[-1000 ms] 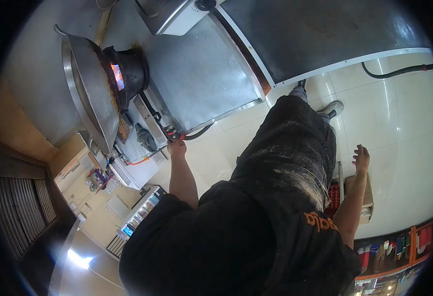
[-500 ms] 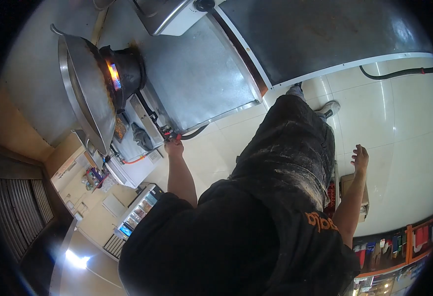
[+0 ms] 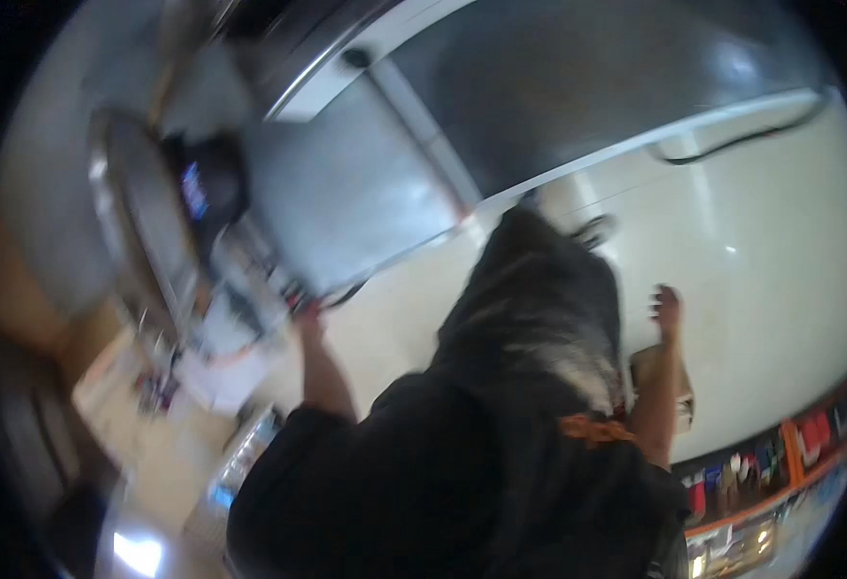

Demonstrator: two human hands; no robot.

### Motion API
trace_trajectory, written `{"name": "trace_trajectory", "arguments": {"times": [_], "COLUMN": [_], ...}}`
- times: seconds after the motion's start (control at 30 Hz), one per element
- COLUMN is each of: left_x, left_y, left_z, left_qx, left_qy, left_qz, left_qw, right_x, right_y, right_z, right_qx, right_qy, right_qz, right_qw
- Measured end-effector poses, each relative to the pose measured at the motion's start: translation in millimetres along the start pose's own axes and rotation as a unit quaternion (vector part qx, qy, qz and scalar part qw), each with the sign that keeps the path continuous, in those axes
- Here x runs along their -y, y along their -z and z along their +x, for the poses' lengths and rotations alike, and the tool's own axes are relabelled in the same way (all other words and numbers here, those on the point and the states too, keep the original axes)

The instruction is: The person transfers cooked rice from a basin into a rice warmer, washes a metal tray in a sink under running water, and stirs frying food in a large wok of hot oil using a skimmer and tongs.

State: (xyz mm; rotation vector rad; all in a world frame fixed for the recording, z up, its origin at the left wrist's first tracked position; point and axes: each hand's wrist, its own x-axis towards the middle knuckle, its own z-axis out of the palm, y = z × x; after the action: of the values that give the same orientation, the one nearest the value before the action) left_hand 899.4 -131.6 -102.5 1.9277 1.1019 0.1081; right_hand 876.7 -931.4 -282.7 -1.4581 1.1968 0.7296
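Observation:
At the front of the stove, my left hand (image 3: 309, 312) is closed on the gas valve (image 3: 294, 301), which has red parts and joins a black hose (image 3: 348, 293). Blur hides the exact finger placement. Beyond it, a large metal wok (image 3: 124, 207) rests on a dark round burner (image 3: 219, 183), where a blue flame (image 3: 194, 190) shows in the opening. My right hand (image 3: 669, 307) hangs over the tiled floor with its fingers apart and holds nothing.
Metal counter surfaces (image 3: 346, 183) and a dark-topped table (image 3: 578, 87) stand in front of my legs. A cardboard box (image 3: 680, 386) sits on the floor by my right arm. Shelves with an orange frame (image 3: 788, 449) hold assorted goods behind it.
The flame has turned from orange to blue and looks dimmer. My head view has shifted and blurred. My left hand stays at the valve; my right hand still hangs free.

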Motion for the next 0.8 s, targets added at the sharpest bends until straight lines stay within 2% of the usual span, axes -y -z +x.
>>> {"name": "trace_trajectory", "arguments": {"times": [0.03,0.07,0.1,0.13,0.17,0.2,0.23,0.37,0.4,0.43,0.5,0.53,0.6,0.63,0.67,0.7,0.73,0.77,0.8], "left_x": [0,2,1,-11,-19,-28,-35,-89,-101,-108,-121,-123,-122,-122,-127,-125,-123,-162,-251], "left_y": [-1,-28,-55,-99,-142,-178,-213,-339,-365,-392,-448,-472,-528,-557,-590,-633,-684,-702,-699], "left_z": [-3,13,20,28,36,39,37,-10,-28,-46,-88,-114,-163,-190,-218,-235,-245,-295,-388], "left_qx": [0.029,0.028,0.042,0.063,0.092,0.123,0.155,0.299,0.335,0.366,0.420,0.439,0.473,0.489,0.514,0.546,0.586,0.604,0.600], "left_qy": [-0.067,-0.059,-0.034,-0.012,0.007,0.023,0.034,0.064,0.067,0.070,0.069,0.072,0.077,0.079,0.084,0.095,0.124,0.004,-0.118], "left_qz": [0.036,0.059,0.054,0.046,0.047,0.055,0.071,0.185,0.222,0.255,0.312,0.333,0.357,0.362,0.353,0.325,0.268,0.306,0.342], "left_qw": [0.997,0.996,0.997,0.997,0.995,0.991,0.985,0.934,0.914,0.892,0.850,0.831,0.802,0.789,0.777,0.766,0.754,0.736,0.713], "right_x": [-21,-69,-82,-91,-103,-67,29,32,25,5,-36,-49,-71,-123,-168,-177,-181,-185,-193], "right_y": [3,5,4,5,7,6,12,74,96,116,159,187,240,265,296,324,356,390,426], "right_z": [9,36,56,73,92,72,-14,0,10,34,68,71,69,108,139,106,93,92,91], "right_qx": [-0.029,-0.039,-0.064,-0.111,-0.166,-0.150,-0.157,-0.245,-0.240,-0.272,-0.284,-0.240,-0.149,-0.138,-0.128,-0.176,-0.192,-0.201,-0.209], "right_qy": [0.044,0.173,0.215,0.249,0.275,0.214,0.082,0.155,0.143,0.180,0.144,0.111,-0.044,-0.071,-0.005,-0.039,-0.033,-0.007,0.032], "right_qz": [-0.020,0.063,-0.107,-0.298,-0.446,-0.404,-0.291,-0.161,-0.111,-0.099,-0.079,-0.060,0.011,0.022,-0.184,-0.062,-0.049,-0.083,-0.134], "right_qw": [0.998,0.982,0.969,0.915,0.835,0.877,0.940,0.944,0.954,0.940,0.945,0.962,0.988,0.988,0.975,0.982,0.980,0.976,0.968]}}
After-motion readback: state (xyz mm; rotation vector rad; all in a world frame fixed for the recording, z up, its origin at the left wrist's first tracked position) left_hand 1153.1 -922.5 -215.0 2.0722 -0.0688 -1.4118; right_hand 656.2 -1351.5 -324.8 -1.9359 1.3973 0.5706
